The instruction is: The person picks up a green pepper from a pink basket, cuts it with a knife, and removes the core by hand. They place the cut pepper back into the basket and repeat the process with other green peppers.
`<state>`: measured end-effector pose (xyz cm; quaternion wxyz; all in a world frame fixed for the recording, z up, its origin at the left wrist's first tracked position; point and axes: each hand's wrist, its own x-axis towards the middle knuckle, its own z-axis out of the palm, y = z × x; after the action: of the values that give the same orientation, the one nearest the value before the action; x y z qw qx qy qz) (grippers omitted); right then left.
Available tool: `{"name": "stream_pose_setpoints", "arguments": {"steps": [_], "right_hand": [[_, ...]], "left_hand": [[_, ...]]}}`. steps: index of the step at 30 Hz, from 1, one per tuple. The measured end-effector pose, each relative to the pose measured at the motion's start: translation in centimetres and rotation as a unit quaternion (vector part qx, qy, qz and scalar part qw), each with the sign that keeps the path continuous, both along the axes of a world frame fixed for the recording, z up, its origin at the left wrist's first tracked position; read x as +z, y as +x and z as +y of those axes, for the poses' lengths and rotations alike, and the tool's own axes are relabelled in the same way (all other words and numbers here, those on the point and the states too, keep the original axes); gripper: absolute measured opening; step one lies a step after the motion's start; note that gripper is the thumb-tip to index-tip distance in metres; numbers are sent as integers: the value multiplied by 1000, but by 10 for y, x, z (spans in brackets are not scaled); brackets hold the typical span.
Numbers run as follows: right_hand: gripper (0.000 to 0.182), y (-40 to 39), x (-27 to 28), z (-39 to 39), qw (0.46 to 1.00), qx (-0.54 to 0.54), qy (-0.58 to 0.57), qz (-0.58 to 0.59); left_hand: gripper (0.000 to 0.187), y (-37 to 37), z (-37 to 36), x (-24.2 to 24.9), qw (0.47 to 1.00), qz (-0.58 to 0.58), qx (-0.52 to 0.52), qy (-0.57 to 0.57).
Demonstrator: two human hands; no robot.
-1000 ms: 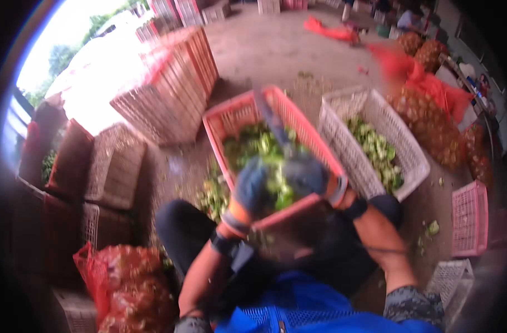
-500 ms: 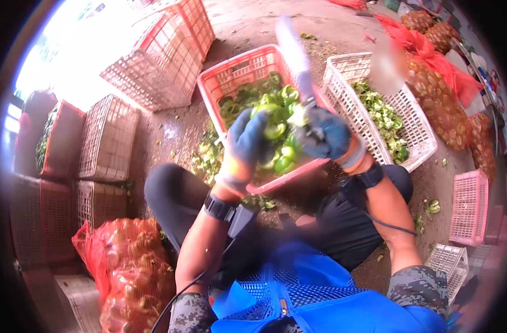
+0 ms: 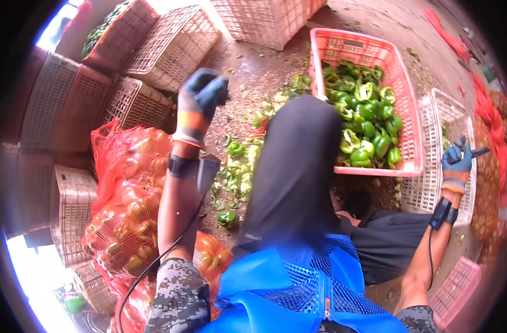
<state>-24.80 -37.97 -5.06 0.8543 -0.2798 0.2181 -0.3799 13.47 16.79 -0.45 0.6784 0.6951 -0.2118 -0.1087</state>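
Two gloved hands are apart: the left hand (image 3: 201, 100) hangs empty and loosely curled above the floor, while the right hand (image 3: 457, 162) is clamped on a knife handle (image 3: 478, 151) over the white crate (image 3: 431, 188).

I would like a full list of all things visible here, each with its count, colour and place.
pink crate: one, pink, upper right, filled with peppers
green peppers: many, green, inside the pink crate
white crate: one, white, right of the pink crate
pepper scraps: many, green, on the floor, centre
mesh sack: one, red, full of produce, lower left
stacked crates: several, pale and reddish, upper left
knife: one, dark handle, far right, blade not visible
left hand: blue glove with orange cuff, raised, holds nothing visible
right hand: blue glove, gripping the knife
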Motion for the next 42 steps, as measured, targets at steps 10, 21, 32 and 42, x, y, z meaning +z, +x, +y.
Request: {"name": "stream_pose_setpoints", "arguments": {"steps": [10, 21, 32, 42], "right_hand": [[18, 90, -5, 63, 984, 45, -44, 165], [22, 158, 0, 119, 954, 48, -120, 271], [16, 176, 7, 140, 945, 67, -146, 286], [38, 177, 47, 204, 847, 243, -316, 352]], "left_hand": [[45, 9, 50, -265, 891, 25, 110, 439], [58, 83, -43, -285, 844, 148, -74, 510], [63, 61, -34, -277, 923, 138, -5, 360], [56, 49, -40, -78, 985, 150, -71, -53]]}}
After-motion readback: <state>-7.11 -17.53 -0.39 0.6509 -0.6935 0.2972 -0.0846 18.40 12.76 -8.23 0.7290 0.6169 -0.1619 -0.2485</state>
